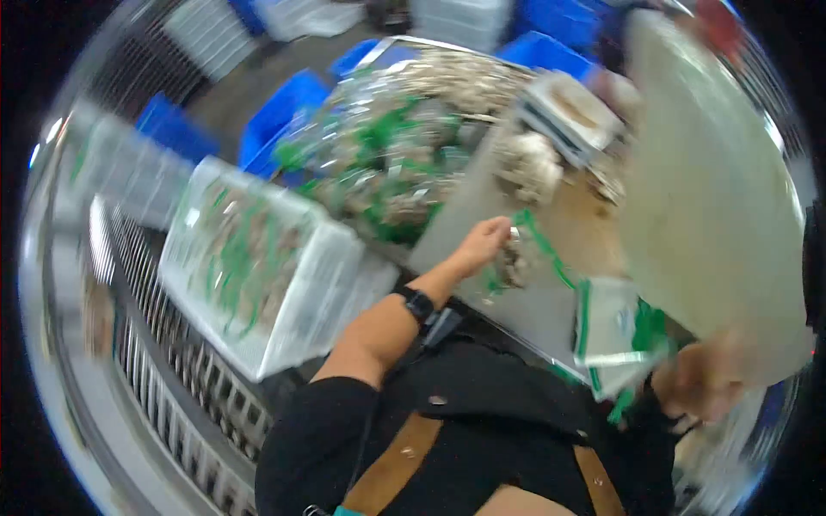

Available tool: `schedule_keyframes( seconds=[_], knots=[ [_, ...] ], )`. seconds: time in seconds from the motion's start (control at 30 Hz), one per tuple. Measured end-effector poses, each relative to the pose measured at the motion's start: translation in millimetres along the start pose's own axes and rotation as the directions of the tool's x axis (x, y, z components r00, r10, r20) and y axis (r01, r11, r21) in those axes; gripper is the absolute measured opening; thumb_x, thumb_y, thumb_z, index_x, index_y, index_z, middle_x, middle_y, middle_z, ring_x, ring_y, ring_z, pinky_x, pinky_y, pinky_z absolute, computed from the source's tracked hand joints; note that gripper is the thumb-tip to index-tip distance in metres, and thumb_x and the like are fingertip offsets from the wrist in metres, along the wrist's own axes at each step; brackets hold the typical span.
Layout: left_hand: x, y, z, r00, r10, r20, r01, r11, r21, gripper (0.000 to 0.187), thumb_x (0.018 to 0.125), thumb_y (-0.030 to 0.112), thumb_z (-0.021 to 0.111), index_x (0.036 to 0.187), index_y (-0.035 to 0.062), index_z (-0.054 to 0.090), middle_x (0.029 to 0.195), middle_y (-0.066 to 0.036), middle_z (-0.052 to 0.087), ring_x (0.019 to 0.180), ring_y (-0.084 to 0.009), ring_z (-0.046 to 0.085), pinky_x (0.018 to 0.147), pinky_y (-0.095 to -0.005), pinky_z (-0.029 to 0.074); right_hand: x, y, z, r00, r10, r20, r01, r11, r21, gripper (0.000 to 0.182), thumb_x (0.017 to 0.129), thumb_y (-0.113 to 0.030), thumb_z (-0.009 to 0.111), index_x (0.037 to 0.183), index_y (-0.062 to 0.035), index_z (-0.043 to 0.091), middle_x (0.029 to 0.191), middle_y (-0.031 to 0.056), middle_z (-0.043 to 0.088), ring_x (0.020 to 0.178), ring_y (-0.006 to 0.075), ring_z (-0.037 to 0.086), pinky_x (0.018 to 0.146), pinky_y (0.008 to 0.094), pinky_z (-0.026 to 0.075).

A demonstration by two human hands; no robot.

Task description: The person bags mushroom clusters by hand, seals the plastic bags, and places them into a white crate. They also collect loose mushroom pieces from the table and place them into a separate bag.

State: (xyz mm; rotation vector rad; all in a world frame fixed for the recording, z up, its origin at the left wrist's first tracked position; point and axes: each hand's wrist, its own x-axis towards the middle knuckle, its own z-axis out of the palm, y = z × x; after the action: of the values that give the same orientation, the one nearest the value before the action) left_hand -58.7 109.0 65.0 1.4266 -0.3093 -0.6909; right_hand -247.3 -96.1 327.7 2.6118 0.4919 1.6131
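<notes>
My left hand is closed on the edge of a clear plastic bag with a green border. Inside the bag lie some grey-brown mushroom pieces, low over the metal table. On the right, my right hand is smeared by motion, and its fingers are not clear. It overlaps the lower edge of a large, pale, translucent sheet. Beside that hand is a stack of flat green-edged bags. Past my left hand sits a cluster of pale mushrooms.
Filled green-and-clear bags are heaped on the metal table, with loose mushrooms behind. A scale-like device stands at the right. Left are a white crate of filled bags and a blue bin.
</notes>
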Motion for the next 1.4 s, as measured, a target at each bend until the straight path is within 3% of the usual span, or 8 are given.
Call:
schedule_keyframes(
  seconds=[0.2,0.43,0.77,0.83,0.97,1.1,1.27,1.4],
  knots=[
    [-124.7,75.3,-105.2,0.913,0.133,-0.386,-0.372,0.662,-0.651,0.020,0.093,0.027,0.046,0.080,0.0125,0.052,0.085,0.000,0.054,0.082,-0.0147,0.051,0.077,-0.0319,0.040,-139.4,-37.6,153.2,0.556,-0.028,0.831,-0.340,0.904,0.258,0.047,0.079,0.000,0.048,0.124,-0.0128,0.053,0.085,0.0198,0.055,0.081,0.0353,0.057,0.072,0.0437,0.046],
    [-362.6,194.6,-273.0,0.489,0.408,-0.771,-0.698,0.713,-0.065,0.029,0.092,0.035,0.050,0.097,0.0082,0.058,0.116,-0.020,0.054,0.106,-0.0296,0.054,0.084,-0.0425,0.048,-217.6,-70.9,211.8,-0.223,0.014,0.975,-0.295,0.952,-0.082,0.065,0.074,-0.010,0.061,0.135,-0.0161,0.041,0.099,0.0240,0.058,0.096,0.0376,0.056,0.080,0.0430,0.046],
    [-390.8,231.4,-412.2,0.683,0.368,-0.631,-0.046,0.884,0.465,0.029,0.094,0.024,0.047,0.115,0.0058,0.052,0.107,-0.012,0.056,0.098,-0.0201,0.053,0.084,-0.0310,0.046,216.4,-472.4,324.6,0.914,-0.334,0.231,-0.224,0.059,0.973,0.091,0.065,-0.025,0.076,0.137,-0.0018,0.026,0.130,0.0269,0.041,0.124,0.0363,0.039,0.102,0.0393,0.033],
    [-392.0,243.4,-418.1,0.664,0.187,-0.724,0.084,0.944,0.320,0.034,0.094,0.022,0.046,0.124,0.0067,0.048,0.103,-0.009,0.055,0.097,-0.0167,0.052,0.083,-0.0279,0.044,258.4,-520.7,323.9,0.630,-0.532,0.566,-0.494,0.288,0.820,0.056,0.070,-0.020,0.069,0.118,-0.0018,0.048,0.103,0.0251,0.059,0.102,0.0389,0.055,0.086,0.0410,0.044],
    [-425.6,188.3,-500.4,0.434,0.443,-0.785,-0.049,0.881,0.470,0.051,0.088,0.028,0.057,0.132,0.0071,0.041,0.122,-0.014,0.052,0.110,-0.0205,0.050,0.088,-0.0295,0.042,254.9,-567.9,388.1,0.820,-0.418,0.391,-0.307,0.257,0.917,0.020,0.078,-0.012,0.060,0.093,0.0006,0.058,0.078,0.0186,0.062,0.074,0.0255,0.063,0.067,0.0389,0.046],
    [-441.7,18.9,-562.1,0.354,-0.007,-0.935,0.882,0.334,0.332,0.117,0.060,0.060,0.073,0.135,-0.0084,0.015,0.108,-0.023,0.060,0.099,-0.0400,0.058,0.088,-0.0437,0.044,270.0,-586.3,430.9,0.783,-0.275,0.559,-0.568,0.053,0.821,0.015,0.080,-0.016,0.057,0.082,-0.0012,0.060,0.071,0.0172,0.059,0.068,0.0317,0.056,0.062,0.0391,0.043],
    [-419.0,-52.8,-575.1,0.748,-0.145,-0.648,0.664,0.174,0.727,0.044,0.075,0.042,0.062,0.095,0.0024,0.063,0.093,-0.020,0.064,0.088,-0.0362,0.061,0.076,-0.0452,0.047,311.0,-617.0,427.9,0.656,-0.216,0.723,-0.755,-0.216,0.620,0.015,0.083,-0.015,0.057,0.081,-0.0007,0.060,0.066,0.0056,0.058,0.060,0.0153,0.050,0.057,0.0315,0.041],
    [-373.7,45.4,-485.6,0.663,0.075,-0.745,0.540,0.642,0.545,0.030,0.087,0.029,0.043,0.087,0.0040,0.060,0.083,-0.023,0.061,0.082,-0.0396,0.059,0.071,-0.0485,0.046,312.8,-662.5,449.0,0.672,-0.276,0.687,-0.738,-0.319,0.594,0.013,0.088,-0.015,0.056,0.093,-0.0030,0.057,0.081,0.0048,0.059,0.072,0.0100,0.053,0.067,0.0229,0.043]
  ],
)
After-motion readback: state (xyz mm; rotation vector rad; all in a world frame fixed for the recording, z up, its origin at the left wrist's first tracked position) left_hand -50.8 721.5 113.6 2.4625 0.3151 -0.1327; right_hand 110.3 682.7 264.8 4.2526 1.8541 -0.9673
